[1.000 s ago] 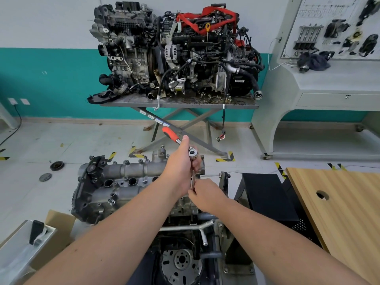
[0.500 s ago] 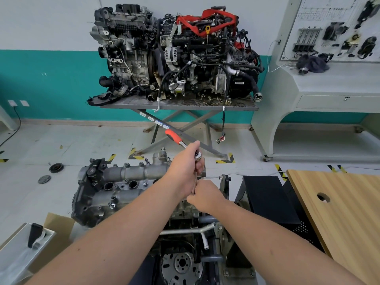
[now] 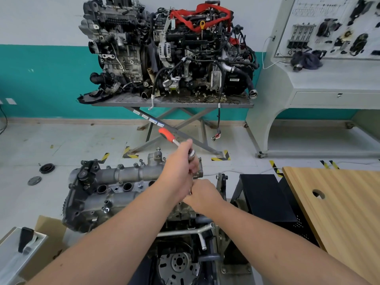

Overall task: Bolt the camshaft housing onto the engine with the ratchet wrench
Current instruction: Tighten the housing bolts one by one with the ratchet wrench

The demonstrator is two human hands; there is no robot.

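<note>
Ratchet wrench (image 3: 173,140) gripped at the grey camshaft housing's (image 3: 127,174) right end.
Its head is clasped by the left hand (image 3: 181,163); the extension below is pinched by the right hand (image 3: 202,194).

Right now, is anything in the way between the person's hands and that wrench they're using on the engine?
Nothing visible is. The left hand already grips the ratchet wrench near its head, at the right end of the camshaft housing. The right hand is just below, seemingly steadying the tool's lower part, though the bolt itself is hidden behind both hands.
</note>
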